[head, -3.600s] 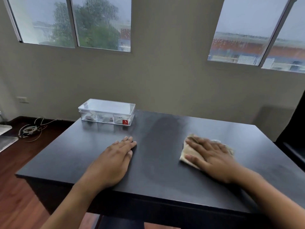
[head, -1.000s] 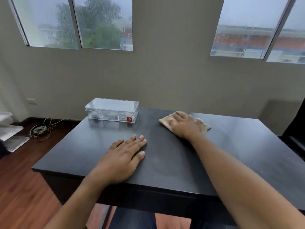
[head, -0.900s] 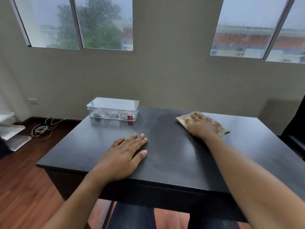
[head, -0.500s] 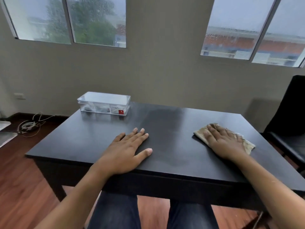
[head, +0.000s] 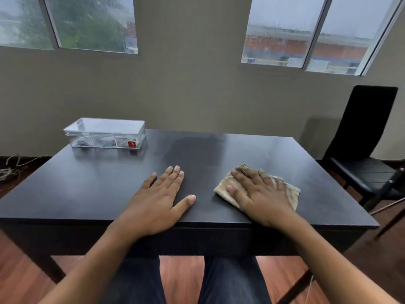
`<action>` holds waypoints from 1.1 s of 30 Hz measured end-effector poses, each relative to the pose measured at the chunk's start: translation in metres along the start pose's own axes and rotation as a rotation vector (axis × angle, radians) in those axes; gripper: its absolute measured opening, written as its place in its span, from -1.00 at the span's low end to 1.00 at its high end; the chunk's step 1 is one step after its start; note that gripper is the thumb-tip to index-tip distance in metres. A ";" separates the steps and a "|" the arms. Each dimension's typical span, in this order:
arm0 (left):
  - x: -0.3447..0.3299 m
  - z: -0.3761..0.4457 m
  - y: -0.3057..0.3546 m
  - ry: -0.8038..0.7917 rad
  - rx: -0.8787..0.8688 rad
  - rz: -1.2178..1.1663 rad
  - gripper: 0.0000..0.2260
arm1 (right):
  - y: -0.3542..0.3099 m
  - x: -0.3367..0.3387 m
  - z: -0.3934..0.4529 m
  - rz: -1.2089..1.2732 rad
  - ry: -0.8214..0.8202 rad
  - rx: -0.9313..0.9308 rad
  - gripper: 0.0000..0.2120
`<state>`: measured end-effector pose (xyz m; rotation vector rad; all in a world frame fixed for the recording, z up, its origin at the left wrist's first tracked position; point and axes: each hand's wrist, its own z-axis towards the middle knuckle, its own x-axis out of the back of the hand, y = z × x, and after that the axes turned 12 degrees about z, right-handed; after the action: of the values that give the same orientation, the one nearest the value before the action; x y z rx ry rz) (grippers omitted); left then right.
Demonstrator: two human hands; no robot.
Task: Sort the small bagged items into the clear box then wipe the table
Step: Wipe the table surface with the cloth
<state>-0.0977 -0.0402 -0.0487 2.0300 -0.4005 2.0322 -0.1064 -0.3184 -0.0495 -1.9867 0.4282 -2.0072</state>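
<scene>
Head view shows the right hand (head: 260,196) lying flat, fingers spread, pressing the tan cloth (head: 289,194) onto the dark table (head: 98,185) near its front edge; half a second ago that hand and cloth sat further right, so the wiping pass is sweeping back toward the middle (the far side was covered about a second ago). The left hand (head: 160,198) stays flat and empty, palm down, bracing. At the far left corner the clear box (head: 105,132) stands with its lid on, small dark items dimly visible inside, so sorting looks finished and only wiping remains
</scene>
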 end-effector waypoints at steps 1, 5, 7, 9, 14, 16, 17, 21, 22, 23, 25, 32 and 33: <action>0.000 0.002 0.002 0.000 -0.001 0.003 -0.27 | 0.000 0.001 0.005 0.002 -0.006 -0.007 -0.35; -0.001 0.007 0.014 0.003 -0.020 0.015 -0.26 | 0.001 0.005 0.038 0.013 -0.018 -0.025 -0.34; -0.001 0.007 0.018 0.008 -0.019 0.014 -0.26 | 0.003 0.008 0.058 0.008 -0.021 -0.048 -0.33; 0.000 0.007 0.018 0.013 -0.017 0.012 -0.26 | 0.005 0.010 0.079 0.017 -0.019 -0.083 -0.35; -0.003 0.009 0.015 0.034 -0.026 0.000 -0.26 | 0.009 0.017 0.126 0.027 -0.010 -0.168 -0.35; -0.003 0.009 0.013 0.040 -0.030 -0.016 -0.26 | 0.008 0.021 0.140 0.036 -0.010 -0.199 -0.36; -0.002 0.009 0.013 0.039 -0.032 -0.028 -0.26 | 0.007 0.023 0.144 0.045 -0.009 -0.206 -0.36; -0.001 0.008 0.012 0.044 -0.035 -0.068 -0.29 | 0.005 0.023 0.147 0.043 -0.003 -0.195 -0.38; -0.001 0.007 0.012 0.044 -0.038 -0.070 -0.29 | 0.004 0.023 0.142 0.046 -0.006 -0.184 -0.39; -0.002 0.008 0.012 0.047 -0.040 -0.071 -0.29 | 0.004 0.021 0.137 0.047 -0.008 -0.168 -0.40; -0.003 0.010 0.012 0.046 -0.039 -0.077 -0.30 | 0.004 0.016 0.123 0.051 -0.014 -0.132 -0.40; 0.003 0.037 0.003 0.021 -0.084 -0.088 -0.36 | -0.009 0.005 0.045 0.035 -0.031 0.004 -0.39; 0.002 0.040 0.003 0.020 -0.091 -0.091 -0.33 | -0.009 0.004 0.032 0.036 -0.033 0.029 -0.39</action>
<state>-0.0615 -0.0569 -0.0466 1.9376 -0.3823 1.9428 -0.0743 -0.3121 -0.0417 -1.9773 0.4224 -1.9456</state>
